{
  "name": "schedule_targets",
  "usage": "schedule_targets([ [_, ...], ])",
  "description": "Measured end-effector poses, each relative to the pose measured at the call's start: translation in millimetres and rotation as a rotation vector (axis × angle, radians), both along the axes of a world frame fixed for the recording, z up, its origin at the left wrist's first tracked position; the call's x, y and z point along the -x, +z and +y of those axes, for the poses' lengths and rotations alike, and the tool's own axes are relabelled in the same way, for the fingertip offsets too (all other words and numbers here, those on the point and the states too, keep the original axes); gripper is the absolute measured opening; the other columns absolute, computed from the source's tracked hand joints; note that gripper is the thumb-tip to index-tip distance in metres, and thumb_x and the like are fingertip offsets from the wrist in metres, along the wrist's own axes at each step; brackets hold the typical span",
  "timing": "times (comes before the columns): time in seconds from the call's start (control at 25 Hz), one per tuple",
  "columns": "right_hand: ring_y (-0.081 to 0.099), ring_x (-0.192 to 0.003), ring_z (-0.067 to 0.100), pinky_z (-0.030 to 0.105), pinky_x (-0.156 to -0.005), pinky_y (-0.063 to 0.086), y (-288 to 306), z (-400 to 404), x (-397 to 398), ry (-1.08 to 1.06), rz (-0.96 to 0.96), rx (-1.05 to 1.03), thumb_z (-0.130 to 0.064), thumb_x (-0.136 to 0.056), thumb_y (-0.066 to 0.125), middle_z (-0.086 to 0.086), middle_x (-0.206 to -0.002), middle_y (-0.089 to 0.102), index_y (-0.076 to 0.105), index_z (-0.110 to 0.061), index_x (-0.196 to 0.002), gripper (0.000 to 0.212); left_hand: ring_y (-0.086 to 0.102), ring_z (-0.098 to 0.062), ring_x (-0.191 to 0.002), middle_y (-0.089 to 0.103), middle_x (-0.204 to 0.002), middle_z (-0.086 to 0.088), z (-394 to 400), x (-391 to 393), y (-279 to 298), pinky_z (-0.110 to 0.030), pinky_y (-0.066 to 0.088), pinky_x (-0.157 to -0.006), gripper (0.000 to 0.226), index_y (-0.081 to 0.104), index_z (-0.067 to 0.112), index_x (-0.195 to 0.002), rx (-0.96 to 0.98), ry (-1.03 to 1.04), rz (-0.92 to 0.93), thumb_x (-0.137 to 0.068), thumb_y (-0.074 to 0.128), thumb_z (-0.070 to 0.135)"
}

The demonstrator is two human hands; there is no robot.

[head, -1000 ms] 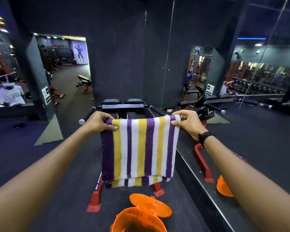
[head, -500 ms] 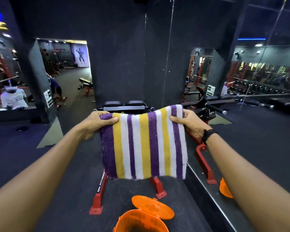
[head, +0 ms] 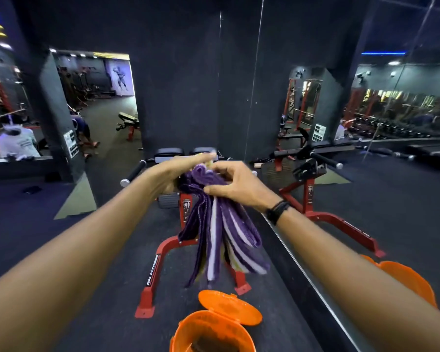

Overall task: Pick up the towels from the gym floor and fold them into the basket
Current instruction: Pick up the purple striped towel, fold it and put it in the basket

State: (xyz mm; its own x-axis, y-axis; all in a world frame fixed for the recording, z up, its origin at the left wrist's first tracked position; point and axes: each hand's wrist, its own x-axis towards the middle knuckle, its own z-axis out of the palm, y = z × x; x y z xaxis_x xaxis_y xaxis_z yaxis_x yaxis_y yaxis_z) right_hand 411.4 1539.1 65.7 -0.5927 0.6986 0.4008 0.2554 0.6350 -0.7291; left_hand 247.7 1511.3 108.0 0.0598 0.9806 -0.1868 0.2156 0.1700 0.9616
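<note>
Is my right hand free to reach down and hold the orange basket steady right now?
Probably not yet. The right hand is gripping the bunched striped towel together with the left hand. The path down to the basket looks open, with its lid flipped back, but the towel occupies that hand.

The towel (head: 221, 224) is striped purple and white, with a little yellow showing at its top and low down between the folds. It is gathered into a bunch and hangs in loose vertical folds in the air, its lower end fanning out above the floor and above the basket. The basket (head: 214, 334) is bright orange plastic, round, standing upright on the dark gym floor at the bottom edge of the view, partly cut off. Its hinged lid (head: 230, 311) is swung open and lies back behind the rim, and something dark shows inside
</note>
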Motion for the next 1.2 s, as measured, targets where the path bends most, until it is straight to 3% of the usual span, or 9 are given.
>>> schedule_targets([
  [0.08,0.065,-0.094,0.013,0.03,-0.095,0.052,-6,-1,-6,0.092,0.03,0.132,-0.003,-0.081,0.073,0.007,-0.105,0.071,0.069,-0.005,-0.106,0.026,0.055,-0.009,-0.038,0.061,-0.056,-0.004,2,8,-6,-0.016,0.042,-0.038,0.015,0.059,0.01,-0.077,-0.047,0.034,0.166,-0.089,0.062,0.018],
  [0.2,0.064,-0.084,0.013,0.025,-0.079,0.054,-10,11,-27,-0.21,0.319,0.108,-0.013,-0.075,0.081,0.009,-0.099,0.07,0.067,-0.008,-0.096,0.026,0.059,-0.012,-0.055,0.063,-0.071,-0.005,5,23,-12,-0.018,0.048,-0.047,0.003,0.063,0.008,-0.092,-0.161,-0.115,0.078,-0.09,0.061,0.009],
  [0.44,0.063,-0.109,0.011,0.026,-0.088,0.053,-17,21,-40,-0.002,0.132,0.228,-0.023,-0.053,0.092,-0.001,-0.119,0.065,0.051,-0.022,-0.123,0.081,0.067,-0.014,-0.088,0.068,-0.101,-0.008,4,30,8,-0.025,0.057,-0.074,0.033,0.059,0.008,-0.118,-0.409,-0.359,-0.074,-0.085,0.064,0.007],
  [0.6,0.068,-0.095,0.011,0.031,-0.089,0.054,-39,23,-60,0.0,-0.14,0.332,-0.005,-0.067,0.085,0.002,-0.106,0.072,0.067,-0.01,-0.109,0.046,0.067,-0.01,-0.079,0.068,-0.091,-0.001,9,46,10,-0.023,0.057,-0.073,0.025,0.058,0.015,-0.11,-0.565,-0.122,-0.273,-0.093,0.049,-0.001],
  [0.72,0.069,-0.072,0.012,0.028,-0.075,0.057,-46,25,-75,-0.098,0.23,0.577,-0.011,-0.071,0.075,0.004,-0.085,0.075,0.073,-0.011,-0.087,0.016,0.064,-0.005,-0.068,0.067,-0.081,0.007,11,70,4,-0.021,0.055,-0.062,0.019,0.054,0.019,-0.104,-0.567,0.045,-0.364,-0.096,0.045,0.004],
  [0.88,0.068,-0.097,0.025,0.04,-0.093,0.053,-23,31,-72,0.175,0.693,0.937,-0.03,-0.078,0.065,0.012,-0.11,0.07,0.062,-0.01,-0.12,0.046,0.066,-0.006,-0.071,0.067,-0.086,0.007,11,78,-7,-0.023,0.057,-0.06,0.018,0.053,0.021,-0.108,-0.466,0.071,-0.363,-0.097,0.046,0.009],
  [1.0,0.058,-0.12,0.031,0.049,-0.1,0.047,-25,31,-58,0.201,0.641,0.947,-0.039,-0.082,0.068,0.018,-0.133,0.056,0.046,-0.01,-0.139,0.067,0.067,-0.005,-0.068,0.067,-0.084,0.006,8,81,-6,-0.022,0.054,-0.05,0.02,0.053,0.021,-0.108,-0.437,0.036,-0.388,-0.098,0.043,0.008],
  [1.12,0.071,-0.092,0.024,0.036,-0.076,0.059,-24,29,-54,0.154,0.577,0.844,-0.013,-0.088,0.059,0.018,-0.115,0.067,0.048,-0.002,-0.134,0.049,0.069,-0.009,-0.076,0.067,-0.093,0.001,7,94,-5,-0.025,0.058,-0.058,0.026,0.051,0.016,-0.12,-0.418,-0.041,-0.416,-0.096,0.045,0.009],
  [1.2,0.07,-0.091,0.024,0.037,-0.082,0.058,-18,29,-56,0.099,0.511,0.778,-0.011,-0.082,0.066,0.018,-0.116,0.067,0.055,-0.003,-0.128,0.048,0.069,-0.012,-0.082,0.069,-0.097,-0.002,8,107,-7,-0.028,0.059,-0.066,0.039,0.053,0.014,-0.122,-0.396,-0.073,-0.406,-0.085,0.064,0.017],
])
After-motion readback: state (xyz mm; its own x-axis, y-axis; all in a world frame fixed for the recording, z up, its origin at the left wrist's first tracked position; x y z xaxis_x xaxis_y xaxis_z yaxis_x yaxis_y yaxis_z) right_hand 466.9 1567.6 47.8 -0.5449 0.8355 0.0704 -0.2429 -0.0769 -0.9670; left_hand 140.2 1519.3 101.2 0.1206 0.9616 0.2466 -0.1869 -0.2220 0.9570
